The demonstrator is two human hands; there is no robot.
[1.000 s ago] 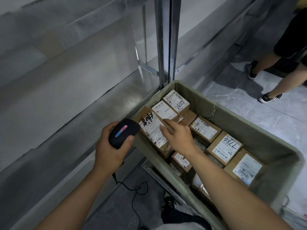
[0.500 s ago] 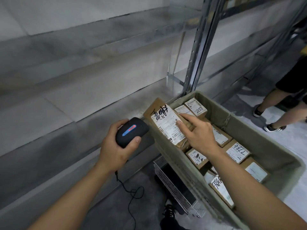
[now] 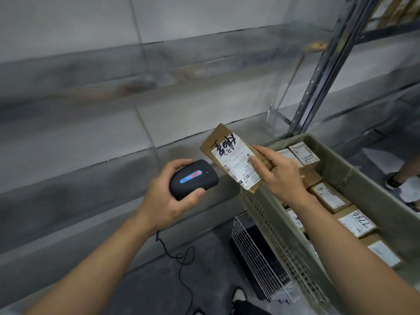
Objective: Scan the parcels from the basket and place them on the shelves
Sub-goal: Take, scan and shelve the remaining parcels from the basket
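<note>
Head view: right hand [image 3: 280, 176] grips a cardboard parcel [image 3: 234, 155] w/ thumb on its white label, fingers curled round the far edge, parcel tilted at 10 o'clock from the hand, above the near-left corner of the basket [image 3: 284, 242]. Left hand [image 3: 163, 201] wraps a black barcode scanner [image 3: 193, 179], nose just beside the parcel's lower edge at 3 o'clock. More labelled parcels [image 3: 327, 196] lie in the basket

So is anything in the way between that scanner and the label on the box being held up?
Nothing visible is. The scanner in the left hand points at the box across an open gap. The right hand holds the box at its right edge; only its thumb lies on the label.
</note>
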